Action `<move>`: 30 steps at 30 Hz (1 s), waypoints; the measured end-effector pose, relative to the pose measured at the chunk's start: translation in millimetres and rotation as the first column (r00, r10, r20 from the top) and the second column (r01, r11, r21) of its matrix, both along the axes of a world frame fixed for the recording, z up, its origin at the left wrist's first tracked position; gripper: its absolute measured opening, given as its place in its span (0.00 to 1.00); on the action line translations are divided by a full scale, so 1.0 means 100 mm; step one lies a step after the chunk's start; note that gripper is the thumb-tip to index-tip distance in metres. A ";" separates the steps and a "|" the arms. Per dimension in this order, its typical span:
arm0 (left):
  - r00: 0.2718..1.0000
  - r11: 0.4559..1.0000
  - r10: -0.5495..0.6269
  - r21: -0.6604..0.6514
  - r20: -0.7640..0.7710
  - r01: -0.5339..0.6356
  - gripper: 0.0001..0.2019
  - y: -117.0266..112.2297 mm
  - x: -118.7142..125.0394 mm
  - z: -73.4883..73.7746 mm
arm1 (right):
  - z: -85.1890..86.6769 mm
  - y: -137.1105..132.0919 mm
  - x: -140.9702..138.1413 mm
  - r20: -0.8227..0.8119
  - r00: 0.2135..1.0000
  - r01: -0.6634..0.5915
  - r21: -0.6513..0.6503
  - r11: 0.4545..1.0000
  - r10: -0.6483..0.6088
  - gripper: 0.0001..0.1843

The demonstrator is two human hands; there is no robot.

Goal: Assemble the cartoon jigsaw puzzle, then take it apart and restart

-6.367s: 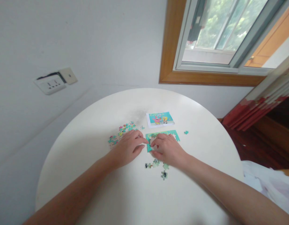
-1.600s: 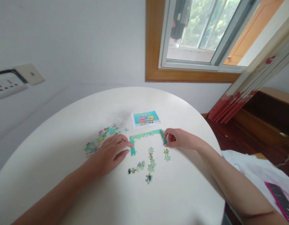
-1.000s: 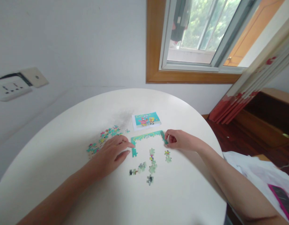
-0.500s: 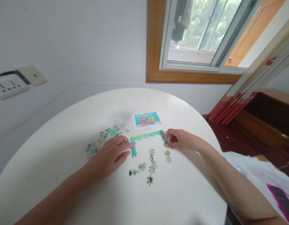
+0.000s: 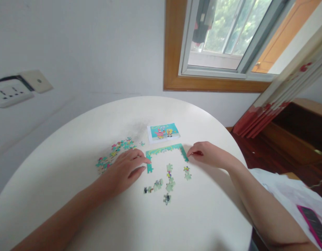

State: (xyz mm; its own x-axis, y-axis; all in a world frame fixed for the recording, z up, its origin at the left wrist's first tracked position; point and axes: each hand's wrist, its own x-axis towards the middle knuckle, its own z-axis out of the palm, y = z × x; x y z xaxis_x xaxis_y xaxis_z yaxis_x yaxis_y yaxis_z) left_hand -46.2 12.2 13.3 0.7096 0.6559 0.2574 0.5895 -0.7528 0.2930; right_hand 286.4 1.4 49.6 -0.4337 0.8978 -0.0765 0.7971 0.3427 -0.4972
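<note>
A partly joined jigsaw puzzle border point(image 5: 164, 150), turquoise with pale green edging, lies on the white table as a top strip with two short sides. My left hand point(image 5: 131, 165) rests at its left side, index fingertip on the turquoise pieces, thumb apart from it. At the right side's lower end is my right hand point(image 5: 202, 152), fingers curled and fingertips drawn together against the border's outer edge. Below the border lie joined pale green puzzle pieces point(image 5: 170, 184), a small cluster point(image 5: 187, 173) to the right, and a dark-marked piece point(image 5: 167, 198).
Loose, colourful puzzle pieces point(image 5: 115, 153) are heaped left, partly behind my left hand. A picture card point(image 5: 164, 132) with cartoon figures lies beyond the border. The round table point(image 5: 124, 223) meets the wall. White plastic point(image 5: 283, 195) and a pink-edged dark object point(image 5: 313, 223) are at right.
My right hand has shifted slightly right, uncovering more of the border's right side, and its fingertips have come closer together. My left hand keeps its place. The view has tilted slightly.
</note>
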 end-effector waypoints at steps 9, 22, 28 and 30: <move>1.000 1.000 0.010 0.004 0.029 -0.010 0.12 0.00 0.01 0.00 | -0.01 -0.04 -0.03 0.022 1.000 -0.004 0.001 1.000 0.004 0.19; 0.999 1.000 -0.008 0.010 0.032 0.008 0.12 -0.03 0.04 0.02 | -0.21 -0.12 -0.49 0.013 0.962 -0.267 0.248 0.931 0.272 0.14; 0.999 0.999 -0.033 -0.005 0.011 0.033 0.13 -0.05 0.05 0.01 | -0.25 -0.11 -0.50 -0.006 0.957 -0.281 0.232 0.931 0.290 0.10; 0.999 0.999 -0.039 -0.009 0.020 0.039 0.13 -0.07 0.07 0.01 | -0.24 -0.10 -0.49 -0.022 0.958 -0.275 0.216 0.937 0.286 0.10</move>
State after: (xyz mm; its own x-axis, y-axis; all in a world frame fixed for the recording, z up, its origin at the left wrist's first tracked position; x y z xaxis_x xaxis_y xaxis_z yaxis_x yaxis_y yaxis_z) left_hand -39.3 5.5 14.5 0.7296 0.6304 0.2652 0.5540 -0.7721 0.3113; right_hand 237.1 -8.2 25.6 -0.6688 0.7323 0.1285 0.6280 0.6490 -0.4294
